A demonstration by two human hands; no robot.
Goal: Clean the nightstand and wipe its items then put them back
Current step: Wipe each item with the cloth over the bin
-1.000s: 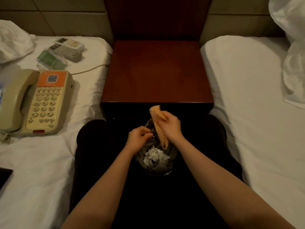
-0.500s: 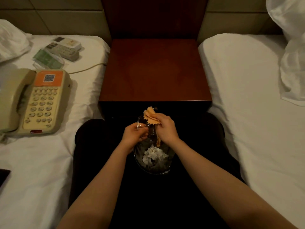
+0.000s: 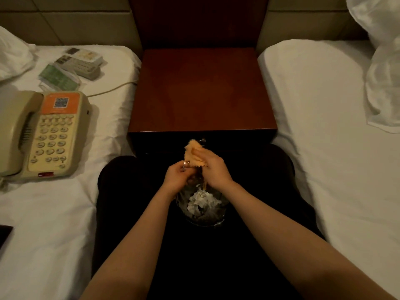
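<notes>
At lower centre my left hand pinches a small glassy item, too dim to name, over the bin, I think so that dirt drops in. My right hand grips the cloth against it to wipe. The nightstand stands just above. The phone and remotes lie on the left bed, kept off it meanwhile.

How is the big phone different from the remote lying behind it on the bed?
The phone looks much bigger than the remote. The phone is beige with an orange label on top, while the remote is greyish white with a small dark screen. The phone has a handset and a cord trailing off it, and the remote shows neither. Both lie flat on the left bed and have rows of buttons.
</notes>
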